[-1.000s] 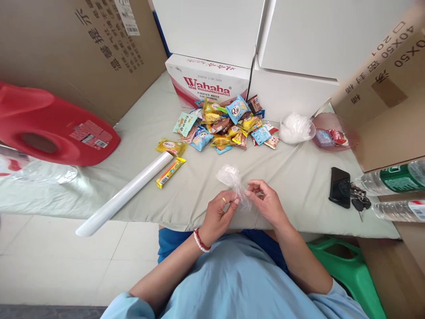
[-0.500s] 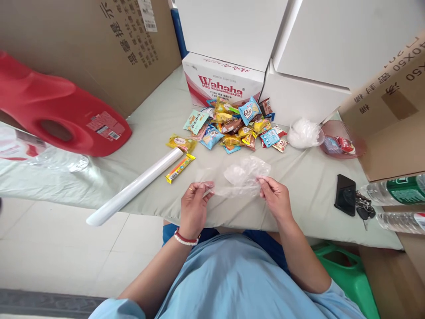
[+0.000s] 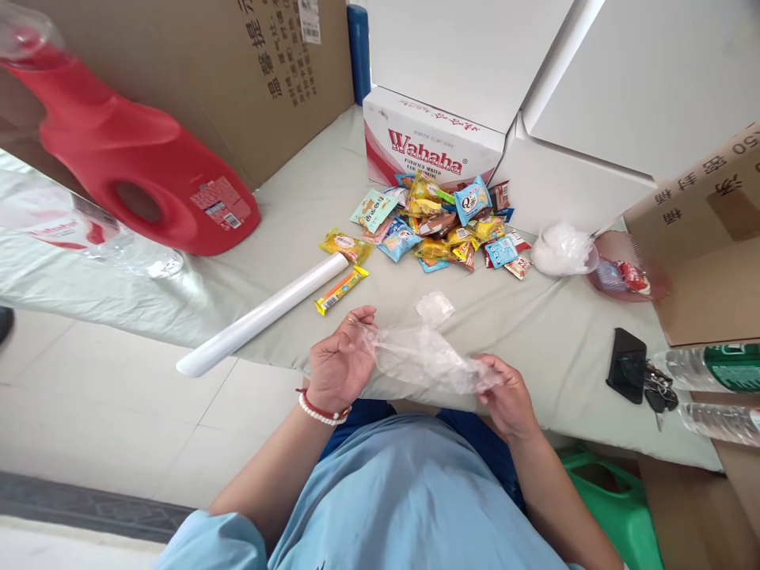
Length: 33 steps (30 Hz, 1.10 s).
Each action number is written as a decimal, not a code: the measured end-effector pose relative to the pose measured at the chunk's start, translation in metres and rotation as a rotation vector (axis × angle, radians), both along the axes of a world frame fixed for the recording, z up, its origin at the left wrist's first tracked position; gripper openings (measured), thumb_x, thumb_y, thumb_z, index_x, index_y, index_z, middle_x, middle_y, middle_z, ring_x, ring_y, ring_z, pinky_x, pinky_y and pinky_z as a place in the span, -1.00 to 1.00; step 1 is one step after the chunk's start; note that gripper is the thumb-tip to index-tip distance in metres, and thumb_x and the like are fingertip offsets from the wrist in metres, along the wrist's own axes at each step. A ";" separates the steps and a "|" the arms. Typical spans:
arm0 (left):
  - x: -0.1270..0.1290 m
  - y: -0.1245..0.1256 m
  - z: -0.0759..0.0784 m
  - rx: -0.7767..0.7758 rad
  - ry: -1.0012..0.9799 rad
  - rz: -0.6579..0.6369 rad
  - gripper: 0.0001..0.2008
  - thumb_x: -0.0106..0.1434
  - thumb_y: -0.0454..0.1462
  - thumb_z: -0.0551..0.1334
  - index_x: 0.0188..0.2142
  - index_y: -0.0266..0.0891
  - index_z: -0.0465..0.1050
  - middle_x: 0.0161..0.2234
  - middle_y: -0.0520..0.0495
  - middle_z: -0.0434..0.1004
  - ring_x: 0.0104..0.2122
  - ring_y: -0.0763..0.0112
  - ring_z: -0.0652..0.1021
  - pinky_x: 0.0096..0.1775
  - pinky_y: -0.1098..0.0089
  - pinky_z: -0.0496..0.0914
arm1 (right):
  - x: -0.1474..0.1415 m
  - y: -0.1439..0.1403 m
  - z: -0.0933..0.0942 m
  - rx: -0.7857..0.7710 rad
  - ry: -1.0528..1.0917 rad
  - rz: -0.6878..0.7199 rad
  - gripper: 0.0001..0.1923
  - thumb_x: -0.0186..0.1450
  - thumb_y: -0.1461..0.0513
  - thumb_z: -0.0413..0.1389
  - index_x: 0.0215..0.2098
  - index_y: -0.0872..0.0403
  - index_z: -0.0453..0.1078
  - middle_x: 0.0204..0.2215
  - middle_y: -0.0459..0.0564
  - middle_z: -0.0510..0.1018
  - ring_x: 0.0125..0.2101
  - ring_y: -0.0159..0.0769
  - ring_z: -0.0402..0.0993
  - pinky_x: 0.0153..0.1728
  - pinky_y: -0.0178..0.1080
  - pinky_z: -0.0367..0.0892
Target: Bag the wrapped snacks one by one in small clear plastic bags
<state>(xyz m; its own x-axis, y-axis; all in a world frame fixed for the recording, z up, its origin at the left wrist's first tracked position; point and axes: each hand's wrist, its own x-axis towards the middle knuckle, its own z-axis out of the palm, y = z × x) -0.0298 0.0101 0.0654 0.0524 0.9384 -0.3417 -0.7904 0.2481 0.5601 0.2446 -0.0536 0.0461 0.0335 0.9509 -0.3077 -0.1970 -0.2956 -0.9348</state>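
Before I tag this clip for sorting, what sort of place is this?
Probably a makeshift packing corner in a storeroom: stacked cardboard boxes wall in a cloth-covered table, a pile of wrapped snacks lies on it, and both hands stretch a clear plastic bag.

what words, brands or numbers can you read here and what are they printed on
"Wahaha" and "PURIFIED WATER": white and red carton behind the snack pile.
"Q": blue snack packet atop the pile.
"50", then Chinese characters: brown cardboard box at right.
Chinese characters, upside down: big brown cardboard box at left.
Red plastic jug label, green-labelled bottle, other packets: too small to read.
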 end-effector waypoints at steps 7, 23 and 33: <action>0.002 -0.011 0.002 0.065 0.628 -0.152 -0.67 -0.07 -0.32 0.46 -0.27 -0.19 0.52 -0.45 0.12 0.20 -0.52 0.58 0.18 -0.53 0.53 0.12 | 0.018 0.014 0.033 0.146 -0.091 0.283 -0.69 0.32 0.01 0.27 -0.43 0.05 0.47 -0.47 -0.09 0.39 -0.50 -0.40 0.25 -0.52 -0.35 0.22; -0.003 -0.037 0.020 0.163 0.441 0.098 -0.78 0.18 -0.15 0.46 -0.36 -0.17 0.47 -0.04 -0.05 0.45 0.12 0.16 0.48 -0.03 0.18 0.56 | 0.014 0.170 -0.015 0.351 -0.941 -0.010 -0.75 0.25 0.16 0.13 -0.20 0.10 0.56 -0.19 0.09 0.61 -0.38 -0.27 0.45 -0.14 -0.17 0.37; 0.012 -0.032 0.023 0.275 0.384 0.067 -0.85 0.14 -0.27 0.42 -0.47 -0.20 0.49 0.09 -0.11 0.46 0.17 0.03 0.47 0.08 0.06 0.52 | -0.017 0.097 0.004 -0.117 -0.412 0.419 -0.35 0.21 -0.31 0.15 -0.58 0.08 0.45 -0.64 -0.04 0.52 -0.70 -0.44 0.24 -0.65 -0.34 0.11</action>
